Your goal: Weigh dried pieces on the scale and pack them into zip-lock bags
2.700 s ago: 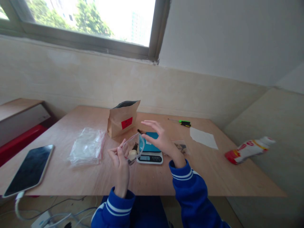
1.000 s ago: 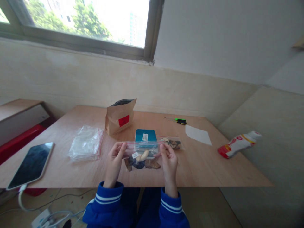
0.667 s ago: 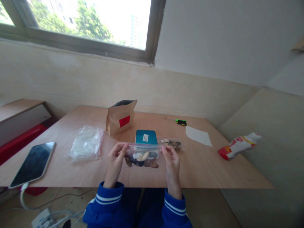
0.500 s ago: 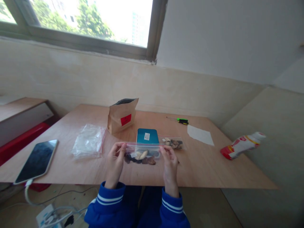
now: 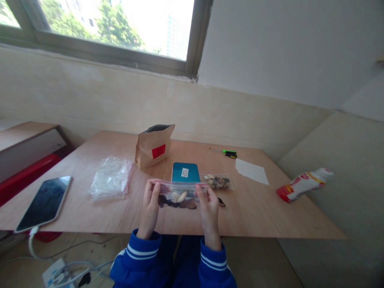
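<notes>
A clear zip bag with a red-edged top hangs between my two hands above the table's front part. Inside it lie pale and dark brown dried pieces and a small white label. My left hand pinches the bag's upper left corner. With thumb and fingers, my right hand grips the top edge near the right end. Just behind the bag is a teal box-like item with a white label. Another filled zip bag lies to its right. A small dark piece rests beside my right hand.
A brown paper pouch stands open-topped behind. Left are a stack of clear bags and a phone with a cable. Screwdrivers, a white paper and a tilted-looking red-and-white bottle are to the right.
My right hand has slid inward along the bag's top edge, leaving a bit of the edge past the fingers. The dark piece on the table shows more. My left hand has shifted slightly right.
</notes>
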### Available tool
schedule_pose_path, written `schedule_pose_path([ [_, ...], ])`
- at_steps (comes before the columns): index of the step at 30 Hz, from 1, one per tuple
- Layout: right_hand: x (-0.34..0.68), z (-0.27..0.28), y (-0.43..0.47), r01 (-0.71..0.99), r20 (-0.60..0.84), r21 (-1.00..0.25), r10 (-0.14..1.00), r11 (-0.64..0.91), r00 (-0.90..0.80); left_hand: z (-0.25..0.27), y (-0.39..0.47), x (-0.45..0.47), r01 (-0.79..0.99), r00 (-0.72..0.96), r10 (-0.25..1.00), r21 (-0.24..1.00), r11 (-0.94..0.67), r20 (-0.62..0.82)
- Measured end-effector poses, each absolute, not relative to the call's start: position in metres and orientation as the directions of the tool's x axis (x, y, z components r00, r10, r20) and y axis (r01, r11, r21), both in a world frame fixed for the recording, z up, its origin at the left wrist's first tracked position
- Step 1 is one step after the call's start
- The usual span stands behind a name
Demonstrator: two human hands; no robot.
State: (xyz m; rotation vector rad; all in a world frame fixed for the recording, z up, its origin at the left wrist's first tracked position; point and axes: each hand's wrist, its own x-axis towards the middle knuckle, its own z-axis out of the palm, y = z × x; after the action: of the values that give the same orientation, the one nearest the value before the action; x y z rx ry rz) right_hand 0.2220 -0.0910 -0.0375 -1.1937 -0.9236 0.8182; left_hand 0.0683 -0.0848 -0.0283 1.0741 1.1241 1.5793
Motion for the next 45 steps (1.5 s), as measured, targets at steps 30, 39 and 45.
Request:
schedule_pose_path([
  [30,0.231,-0.055,-0.091,0.046,0.219,-0.974,0.864,0.223,0.453,-0.037,-0.081,0.055,-0.139,-0.132,0.977,0.973,-0.183,0.165],
  [39,0.217,-0.05,-0.087,-0.038,0.191,-0.97,0.857,0.238,0.479,-0.032,-0.086,0.065,-0.14,-0.216,0.956,0.963,-0.23,0.197],
  [45,0.217,-0.051,-0.085,-0.05,0.217,-0.965,0.895,0.256,0.39,-0.037,-0.081,0.06,-0.125,-0.21,0.954,0.961,-0.245,0.216],
])
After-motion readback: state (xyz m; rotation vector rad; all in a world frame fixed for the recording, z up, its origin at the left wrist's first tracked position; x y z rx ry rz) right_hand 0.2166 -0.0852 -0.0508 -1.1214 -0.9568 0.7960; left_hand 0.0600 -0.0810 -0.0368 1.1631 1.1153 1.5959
